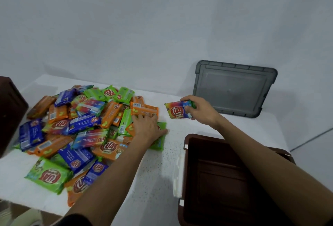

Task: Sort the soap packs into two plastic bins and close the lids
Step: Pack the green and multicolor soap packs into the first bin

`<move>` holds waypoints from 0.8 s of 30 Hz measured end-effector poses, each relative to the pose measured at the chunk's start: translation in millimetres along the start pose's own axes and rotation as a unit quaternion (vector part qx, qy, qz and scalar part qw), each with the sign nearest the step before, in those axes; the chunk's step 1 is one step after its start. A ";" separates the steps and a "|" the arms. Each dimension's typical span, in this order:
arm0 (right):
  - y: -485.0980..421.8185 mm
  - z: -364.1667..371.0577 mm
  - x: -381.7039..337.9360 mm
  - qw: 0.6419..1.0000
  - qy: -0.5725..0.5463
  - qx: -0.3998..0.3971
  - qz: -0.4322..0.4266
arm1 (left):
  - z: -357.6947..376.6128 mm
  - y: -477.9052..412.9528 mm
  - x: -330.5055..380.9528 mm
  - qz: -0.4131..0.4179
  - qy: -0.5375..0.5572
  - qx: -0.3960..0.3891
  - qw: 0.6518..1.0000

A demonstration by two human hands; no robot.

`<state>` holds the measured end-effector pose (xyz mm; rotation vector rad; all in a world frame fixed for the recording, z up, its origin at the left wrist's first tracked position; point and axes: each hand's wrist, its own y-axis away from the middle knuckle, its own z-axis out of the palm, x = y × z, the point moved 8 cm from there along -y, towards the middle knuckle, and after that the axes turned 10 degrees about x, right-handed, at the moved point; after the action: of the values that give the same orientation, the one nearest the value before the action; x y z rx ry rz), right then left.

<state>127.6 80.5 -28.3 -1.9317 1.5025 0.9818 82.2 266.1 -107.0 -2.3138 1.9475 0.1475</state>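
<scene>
Rainbow-coloured soap pack (pixel 177 111) is pinched at its right end by the right hand (pixel 201 110), and its long axis runs from 9 to 3 o'clock. The open brown bin (pixel 216 180) lies near, at 6 o'clock from this grip. The left hand (pixel 146 126), fingers spread, presses on the pile (pixel 72 132) at 9 o'clock.

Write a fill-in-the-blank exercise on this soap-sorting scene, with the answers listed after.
The right hand grips a rainbow-coloured KUAT soap pack while the left hand touches another pack, coloured ____, on the pile of wrapped soap packs. The open brown plastic bin holds ____ packs. The grey rectangular plastic lid leans against the ____.
Answers: orange; no; wall.
</scene>
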 end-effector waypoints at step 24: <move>59.7 -85.7 -9.3 0.960 -0.246 0.130 -0.008 | -92.8 10.7 -0.5 -0.035 0.569 0.098 0.816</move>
<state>89.2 5.7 34.4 -1.3821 1.2483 1.0951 71.6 250.9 -15.5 -2.4964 2.0005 -1.7202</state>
